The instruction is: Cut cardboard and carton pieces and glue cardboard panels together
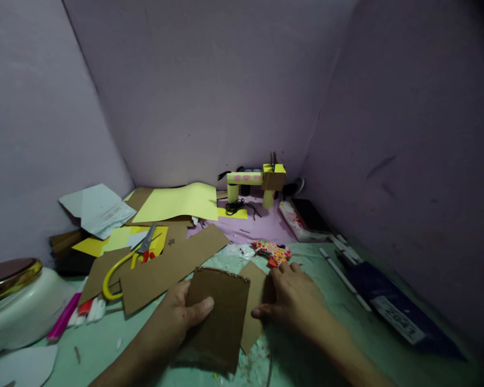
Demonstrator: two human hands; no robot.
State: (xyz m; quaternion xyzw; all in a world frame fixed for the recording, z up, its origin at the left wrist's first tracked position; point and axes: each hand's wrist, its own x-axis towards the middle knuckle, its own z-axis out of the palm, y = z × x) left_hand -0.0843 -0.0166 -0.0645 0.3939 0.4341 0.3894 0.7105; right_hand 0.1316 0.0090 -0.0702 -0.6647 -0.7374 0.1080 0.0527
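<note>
My left hand (181,314) is closed on a dark brown cardboard piece (221,317), its thumb pressed flat on the face and the other fingers hidden behind. The piece is roughly rectangular, with a rough, torn-looking top edge. Partly behind it lies a lighter cardboard piece (250,328) on the green surface. My right hand (292,301) hovers over or rests at that lighter piece's right edge; I cannot tell whether it touches. Its thumb stands apart from the fingers, with nothing visible between them. Just beyond its fingertips is a small colourful patterned object (272,251).
Yellow-handled scissors (116,271) lie on cardboard strips and paper at left. A white container (20,306) and markers (64,317) are nearer. At the back stands a yellow paper animal figure (246,179). A phone (310,215) and a blue pouch (391,301) are at right.
</note>
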